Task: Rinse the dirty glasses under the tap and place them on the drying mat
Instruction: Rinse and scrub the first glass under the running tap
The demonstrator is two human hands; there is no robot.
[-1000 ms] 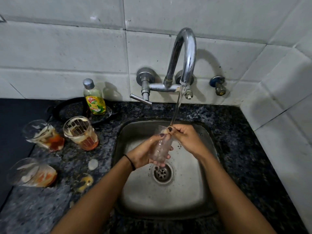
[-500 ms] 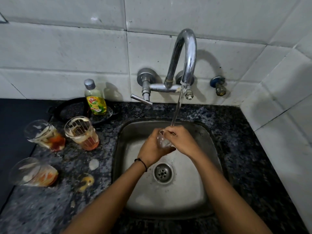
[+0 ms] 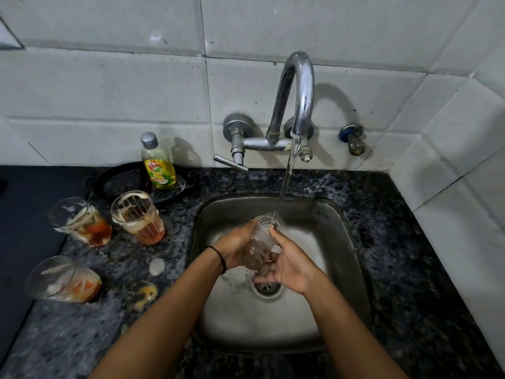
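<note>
Flanking held glass (image 3: 261, 236): dirty glasses (image 3: 138, 217), bottle (image 3: 159, 168)

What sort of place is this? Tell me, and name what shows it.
Probably a home kitchen: a steel sink set in a stone counter, a wall tap running into it, and a dish soap bottle beside it.

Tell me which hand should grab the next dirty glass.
Left, probably. The dirty glasses stand on the counter left of the sink, nearer the left hand; the right hand would have to cross over it. Both hold a glass now.
</note>
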